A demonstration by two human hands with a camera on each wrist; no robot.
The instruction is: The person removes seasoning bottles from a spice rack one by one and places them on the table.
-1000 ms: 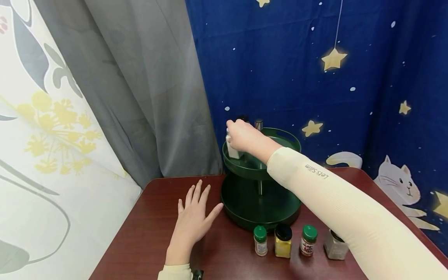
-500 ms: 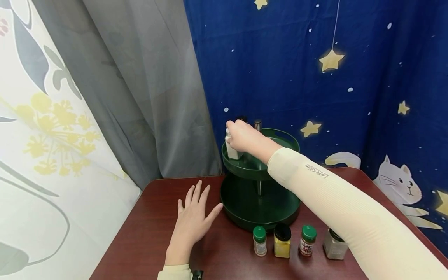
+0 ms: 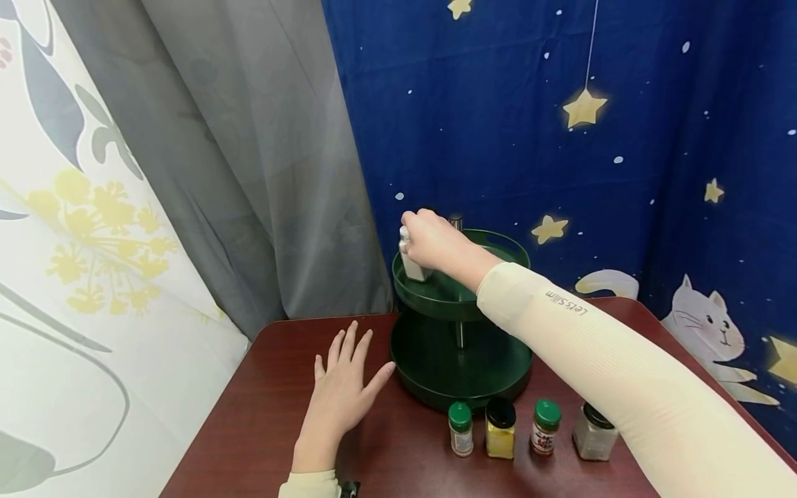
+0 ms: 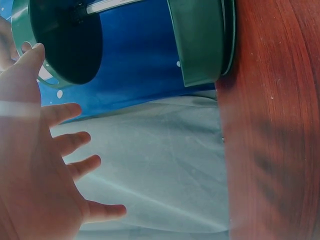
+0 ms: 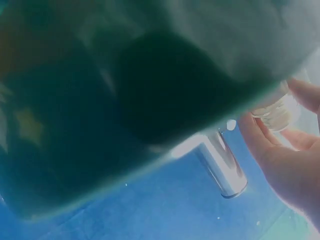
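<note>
On the left side of the upper tier of a dark green two-tier round tray stand (image 3: 461, 404), my right hand (image 3: 429, 238) grips a spice jar (image 3: 415, 270) with white contents. My fingers wrap its upper part and hide most of its top. In the right wrist view, the thumb and fingers surround a clear ridged part of the spice jar (image 5: 275, 114), beside the stand's metal post (image 5: 222, 165). My left hand (image 3: 339, 398) is held with fingers spread and holds nothing, left of the lower tier. The left wrist view shows the left hand (image 4: 45, 150) overlapping the upper tray's rim.
In front of the stand, a row stands on the reddish-brown table (image 3: 249, 429): a green-capped bottle (image 3: 461, 432), a black-lidded yellow jar (image 3: 500, 436), another green-capped bottle (image 3: 544, 432) and a black-lidded square jar (image 3: 594, 436), partly behind the right sleeve (image 3: 598, 353). Curtains hang behind.
The right hand stays at the upper tier with the spice jar, its knuckles slightly raised; a dark top visible behind them earlier is now mostly covered. The left hand keeps its place.
</note>
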